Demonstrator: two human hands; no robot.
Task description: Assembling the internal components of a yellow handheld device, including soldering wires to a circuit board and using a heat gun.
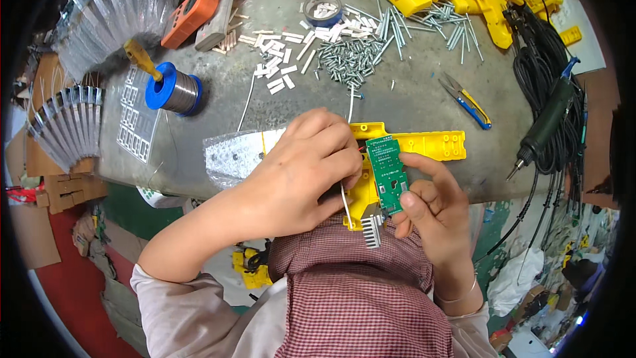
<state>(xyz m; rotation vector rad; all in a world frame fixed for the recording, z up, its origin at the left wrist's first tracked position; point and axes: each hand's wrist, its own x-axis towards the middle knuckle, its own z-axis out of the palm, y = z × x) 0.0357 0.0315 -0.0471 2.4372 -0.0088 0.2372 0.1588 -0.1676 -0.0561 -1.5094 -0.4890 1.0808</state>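
Note:
A green circuit board (385, 169) is held tilted at its right edge by my right hand (430, 202), the fingers and thumb closed on it. Below the board hangs a finned metal heat sink (372, 232). Behind lies an open yellow plastic housing (430, 144), at the table's near edge. My left hand (318, 166) is closed over the left part of the housing, beside the board; what its fingertips grip is hidden. A white wire (345, 207) comes out below those fingers. Under my left wrist lies a bubble-wrapped silver piece (232, 156).
Screws (348, 59) and white sleeves (271, 66) lie scattered at the back. A blue solder spool (173, 91) and an orange meter (191, 16) stand left. Thread snips (467, 101), an electric screwdriver (546, 119), black cables (543, 73) and yellow housings (490, 0) lie right.

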